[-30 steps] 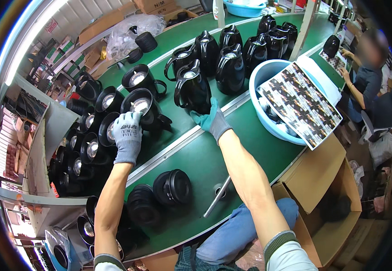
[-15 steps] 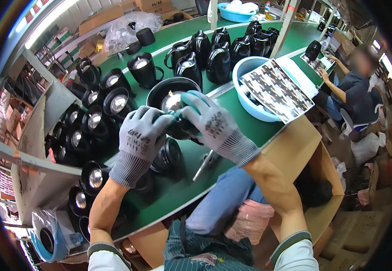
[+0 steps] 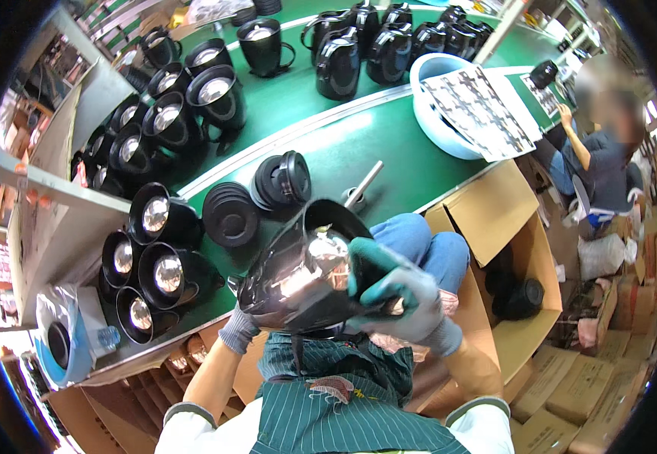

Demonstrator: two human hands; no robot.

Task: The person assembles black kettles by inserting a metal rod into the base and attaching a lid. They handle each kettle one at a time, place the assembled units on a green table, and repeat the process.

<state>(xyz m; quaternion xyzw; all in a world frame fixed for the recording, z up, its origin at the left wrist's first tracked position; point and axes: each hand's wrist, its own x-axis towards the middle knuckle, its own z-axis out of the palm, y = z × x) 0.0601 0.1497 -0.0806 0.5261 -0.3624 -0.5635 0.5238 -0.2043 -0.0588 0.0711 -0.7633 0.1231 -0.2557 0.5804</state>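
Note:
A glossy black jug (image 3: 287, 291) with a silver, mirror-like liner (image 3: 330, 253) inside lies tilted in front of my body, its wide mouth facing up. My right hand (image 3: 404, 295), in a grey glove with teal fingertips, is closed around its handle side. On the other side my left hand (image 3: 241, 329) bears against the jug from below. Most of that hand, fingers included, is hidden behind the jug. Just beyond lie stacked black round lids (image 3: 230, 214), more ribbed black caps (image 3: 283, 178) and a metal rod tool (image 3: 366, 184) with a ring at its foot.
Open black jugs with silver liners (image 3: 168, 274) crowd the left of the green table (image 3: 351, 136). Finished-looking black jugs (image 3: 340, 68) stand at the back. A blue basin (image 3: 449, 136) holds a patterned sheet. An open carton (image 3: 529, 318) is at right; a co-worker (image 3: 608, 163) sits beyond.
The jug has come from the table toward my body and is tilted. My hands have parted from its mouth: right at the handle side, left below. The view has shifted.

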